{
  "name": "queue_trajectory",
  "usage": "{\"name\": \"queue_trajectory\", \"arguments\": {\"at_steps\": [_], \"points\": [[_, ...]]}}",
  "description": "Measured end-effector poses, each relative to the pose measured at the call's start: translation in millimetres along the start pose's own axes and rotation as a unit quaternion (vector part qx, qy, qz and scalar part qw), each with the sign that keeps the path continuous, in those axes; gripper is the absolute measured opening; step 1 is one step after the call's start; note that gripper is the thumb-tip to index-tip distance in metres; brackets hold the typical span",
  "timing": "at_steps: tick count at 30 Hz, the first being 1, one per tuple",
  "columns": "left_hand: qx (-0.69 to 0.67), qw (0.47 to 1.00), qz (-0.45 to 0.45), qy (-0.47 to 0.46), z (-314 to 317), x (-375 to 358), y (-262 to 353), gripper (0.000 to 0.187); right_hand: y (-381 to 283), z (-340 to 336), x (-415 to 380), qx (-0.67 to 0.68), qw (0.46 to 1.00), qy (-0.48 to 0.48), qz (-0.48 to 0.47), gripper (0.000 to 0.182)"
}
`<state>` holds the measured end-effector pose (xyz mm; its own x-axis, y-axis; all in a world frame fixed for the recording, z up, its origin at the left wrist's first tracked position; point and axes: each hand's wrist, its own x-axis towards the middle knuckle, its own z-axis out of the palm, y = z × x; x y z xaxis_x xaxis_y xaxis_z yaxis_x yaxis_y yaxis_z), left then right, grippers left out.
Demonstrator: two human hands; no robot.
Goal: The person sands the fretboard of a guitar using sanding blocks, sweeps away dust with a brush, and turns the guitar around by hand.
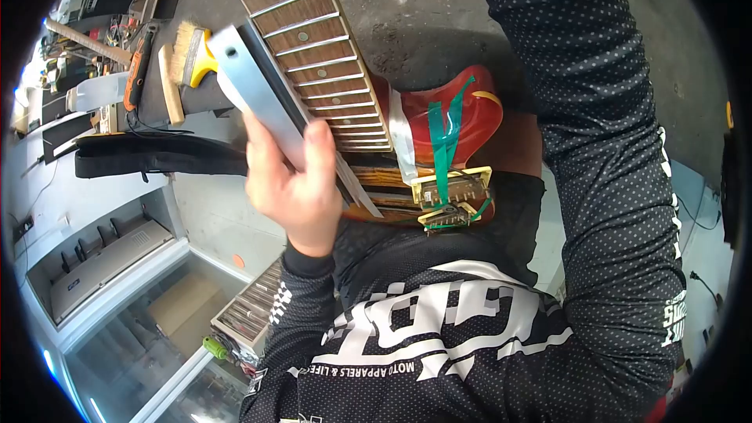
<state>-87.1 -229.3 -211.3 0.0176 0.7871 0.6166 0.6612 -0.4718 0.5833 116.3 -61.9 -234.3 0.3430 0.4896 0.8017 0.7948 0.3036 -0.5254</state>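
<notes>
My left hand [294, 180] grips a silver metal bar [262, 86] with a round hole near its end, fingers on one side and thumb on the other. The bar lies lengthwise along the edge of a guitar's fretboard [329, 70], which has metal frets, dot inlays and no strings. Below the neck is the red guitar body [462, 121], with white tape and green tape [445, 133] on it. Pickups in cream frames [452, 188] sit loose at the near side. My right arm [603, 110] reaches up past the top edge, its hand out of sight.
A yellow-handled brush [192, 55] and a wooden block [170, 84] lie left of the neck, beside an orange-and-black utility knife [139, 70]. A black strap [157, 155] stretches to the left. Lower left stands a glass display case [149, 313] near a drawer of files [251, 309].
</notes>
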Motion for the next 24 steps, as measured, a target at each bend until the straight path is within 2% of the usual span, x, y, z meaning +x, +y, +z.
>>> {"name": "queue_trajectory", "arguments": {"at_steps": [1, 2, 3, 5, 6, 7, 10, 11, 12, 15, 17, 18, 19, 21, 24], "points": [[-0.002, 1.0, -0.01, 0.009, 2.5, 11.1, 4.1, 0.059, -1.1, 0.0, -1.1, 0.0, 1.0, -0.003, -0.003, 0.021], [-0.022, 0.998, -0.061, 0.006, 5.7, 33.1, 14.5, 0.056, -3.9, 1.3, -2.9, 0.001, 1.0, -0.006, -0.007, 0.021], [-0.012, 1.0, -0.017, -0.004, 7.2, 60.9, 18.3, 0.049, -6.7, 3.1, -3.8, 0.003, 1.0, -0.007, -0.01, 0.021], [-0.121, 0.992, 0.014, 0.019, 19.8, 88.2, 10.9, 0.042, -10.2, 3.4, -6.7, 0.0, 1.0, -0.011, -0.013, 0.021], [-0.057, 0.998, 0.024, 0.012, 15.5, 83.9, 11.8, 0.043, -11.7, 4.3, -5.9, 0.0, 1.0, -0.012, -0.015, 0.021], [-0.014, 1.0, -0.01, 0.011, 9.8, 65.5, 18.5, 0.049, -12.2, 5.9, -3.1, -0.001, 1.0, -0.009, -0.017, 0.021], [-0.007, 1.0, 0.001, 0.007, -1.4, -2.6, -4.8, 0.058, -7.4, 3.9, -0.7, -0.014, 1.0, -0.003, -0.011, 0.021], [-0.024, 1.0, -0.002, -0.001, -0.9, -6.3, -1.0, 0.06, -3.9, 2.4, 1.2, -0.02, 1.0, -0.002, -0.013, 0.021], [0.018, 1.0, -0.012, 0.0, -1.3, 0.2, 1.5, 0.062, -2.2, 1.3, 1.1, -0.024, 1.0, -0.003, -0.016, 0.021], [-0.025, 1.0, 0.001, 0.008, 11.4, 68.6, 19.7, 0.049, -7.5, 3.2, -6.6, -0.022, 0.999, -0.012, -0.023, 0.021], [-0.066, 0.997, -0.002, 0.031, 19.4, 86.7, 17.2, 0.042, -9.5, 3.1, -9.7, -0.026, 0.999, -0.015, -0.026, 0.021], [-0.058, 0.998, 0.024, 0.029, 17.9, 80.3, 13.0, 0.044, -10.1, 4.3, -8.0, -0.027, 0.999, -0.015, -0.029, 0.021], [-0.013, 1.0, -0.015, 0.007, 8.4, 60.6, 19.1, 0.05, -10.0, 5.4, -5.1, -0.029, 0.999, -0.012, -0.03, 0.021], [-0.024, 0.999, -0.004, 0.03, 8.2, 14.3, -1.9, 0.055, -6.5, 3.7, -2.5, -0.039, 0.999, -0.008, -0.025, 0.021], [-0.037, 0.998, -0.022, 0.034, 10.0, 14.3, 4.7, 0.055, -1.7, 0.4, -2.3, -0.052, 0.998, -0.011, -0.03, 0.021]]}}
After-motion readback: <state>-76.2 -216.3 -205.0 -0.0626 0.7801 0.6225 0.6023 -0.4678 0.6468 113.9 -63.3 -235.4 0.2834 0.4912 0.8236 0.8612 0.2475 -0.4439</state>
